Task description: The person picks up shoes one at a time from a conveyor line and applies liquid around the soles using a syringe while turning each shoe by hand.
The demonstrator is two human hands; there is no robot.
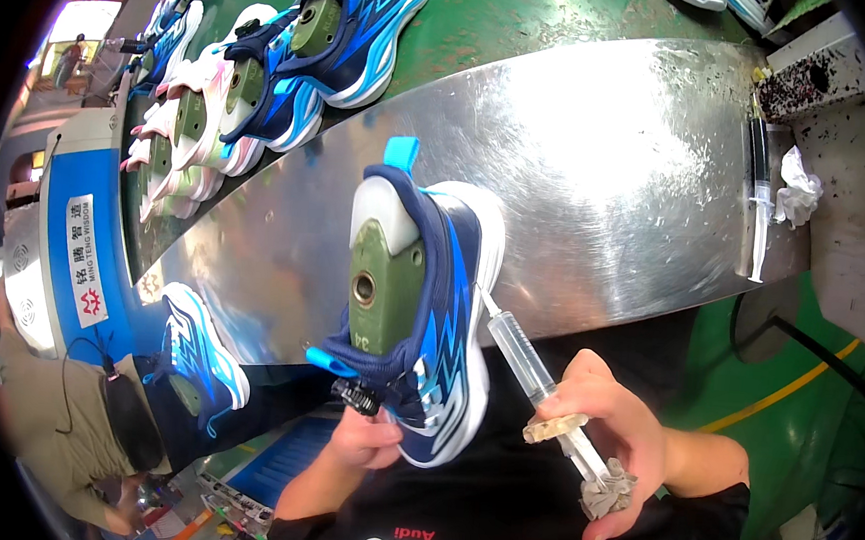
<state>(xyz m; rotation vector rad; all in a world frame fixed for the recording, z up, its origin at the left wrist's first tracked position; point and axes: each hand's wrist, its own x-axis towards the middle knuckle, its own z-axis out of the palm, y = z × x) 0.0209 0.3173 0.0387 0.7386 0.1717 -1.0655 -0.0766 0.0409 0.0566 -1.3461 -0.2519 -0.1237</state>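
Holding, left: your left hand (370, 439) has its fingers closed on the blue shoe (437, 310), at its 6 o'clock end by a black toggle (355, 397).
Shoe: mid-view, in front of the metal table (601, 161); heel tab toward 12, white sole toward 3; green last (387, 312) in the opening.
Holding, right: your right hand (622, 424) is partly curled round the clear syringe (522, 352), by its tan collar (554, 429); grey wad (608, 490) at the plunger end.
Syringe tip: toward 11, at the sole's edge; contact cannot be told.
Table, 2 o'clock: dark-filled syringe (760, 167) beside crumpled white tissue (798, 187).
Green surface (500, 19), 11 o'clock: row of shoes (297, 55).
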